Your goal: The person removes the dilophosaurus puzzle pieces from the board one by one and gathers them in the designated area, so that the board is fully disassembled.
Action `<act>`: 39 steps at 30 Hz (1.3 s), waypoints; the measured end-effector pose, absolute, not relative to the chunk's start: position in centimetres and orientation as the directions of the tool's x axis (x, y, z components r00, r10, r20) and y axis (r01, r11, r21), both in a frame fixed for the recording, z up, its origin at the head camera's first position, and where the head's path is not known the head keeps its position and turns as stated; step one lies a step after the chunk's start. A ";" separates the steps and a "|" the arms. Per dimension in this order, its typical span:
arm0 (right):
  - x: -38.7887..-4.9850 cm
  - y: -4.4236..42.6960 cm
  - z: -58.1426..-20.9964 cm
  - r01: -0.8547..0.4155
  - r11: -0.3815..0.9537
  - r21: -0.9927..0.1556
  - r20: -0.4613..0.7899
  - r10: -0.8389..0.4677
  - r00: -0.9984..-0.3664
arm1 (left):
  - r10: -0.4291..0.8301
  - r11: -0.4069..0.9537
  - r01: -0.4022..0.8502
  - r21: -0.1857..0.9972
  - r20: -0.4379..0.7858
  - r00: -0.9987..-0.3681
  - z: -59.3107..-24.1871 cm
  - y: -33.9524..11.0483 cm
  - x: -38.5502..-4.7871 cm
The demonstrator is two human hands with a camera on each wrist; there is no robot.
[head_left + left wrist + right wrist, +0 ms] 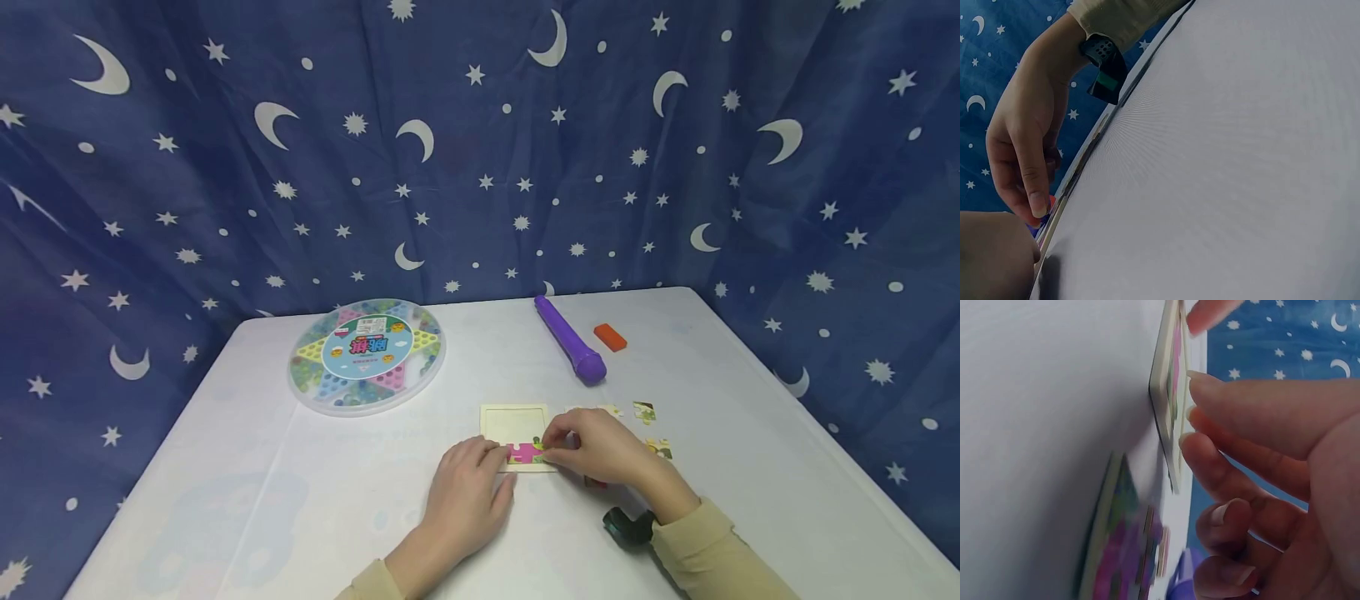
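Note:
A small pale puzzle tray (491, 410) lies on the table, with pink pieces (521, 453) along its near side. My left hand (468, 487) rests its fingertips on the tray's near left part, fingers loosely bent. At the near right corner, my right hand (600, 446) has its thumb and forefinger at a green-and-pink puzzle piece (537, 447), apparently pinching it. Its fingers partly hide that piece. In the right wrist view, the thumb and fingertips (1200, 447) are close to the tray (1159, 387), the other fingers curled.
Loose puzzle pieces (644, 411) lie right of the tray, some behind my right hand. A purple toy microphone (570, 340) and an orange block (611, 337) lie farther back. A round Chinese checkers box (367, 358) sits at back left. A dark strap (628, 529) hangs by the right wrist.

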State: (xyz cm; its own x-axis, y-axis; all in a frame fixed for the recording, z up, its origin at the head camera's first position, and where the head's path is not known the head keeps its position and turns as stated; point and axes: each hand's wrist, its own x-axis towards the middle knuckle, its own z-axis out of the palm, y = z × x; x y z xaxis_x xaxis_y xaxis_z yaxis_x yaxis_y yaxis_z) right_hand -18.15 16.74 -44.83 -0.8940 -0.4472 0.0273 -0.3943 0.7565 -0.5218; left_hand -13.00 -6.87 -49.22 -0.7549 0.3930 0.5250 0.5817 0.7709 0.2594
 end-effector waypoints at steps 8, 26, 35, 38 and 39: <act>-19.0 14.7 -44.1 -0.438 0.766 -0.471 0.053 -0.471 -0.881 | 0.326 0.821 0.501 0.273 0.496 -0.805 -49.3 -7.1 -13.3; -20.4 13.5 -43.7 -0.384 0.762 -0.521 -0.116 -0.509 -0.853 | 0.324 0.830 0.481 0.283 0.458 -0.828 -49.7 -7.1 -13.2; -21.1 13.6 -43.5 -0.389 0.741 -0.548 -0.146 -0.543 -0.827 | 0.318 0.832 0.478 0.282 0.465 -0.826 -49.6 -7.1 -13.1; -21.3 13.6 -43.6 -0.384 0.745 -0.545 -0.158 -0.541 -0.826 | 0.317 0.832 0.476 0.284 0.461 -0.829 -49.6 -7.1 -13.1; -21.3 13.6 -43.6 -0.379 0.746 -0.548 -0.161 -0.539 -0.827 | 0.316 0.833 0.475 0.285 0.460 -0.830 -49.6 -7.1 -13.1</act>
State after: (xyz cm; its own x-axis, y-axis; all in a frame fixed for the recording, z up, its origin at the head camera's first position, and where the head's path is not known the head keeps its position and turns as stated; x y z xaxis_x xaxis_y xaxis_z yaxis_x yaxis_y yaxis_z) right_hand -21.29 13.59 -43.60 -0.8271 -0.5385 -0.1610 -0.3791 0.7459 -0.5476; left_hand -13.07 -7.07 -49.64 -0.8298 0.3164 0.4598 0.4751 0.8326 0.2845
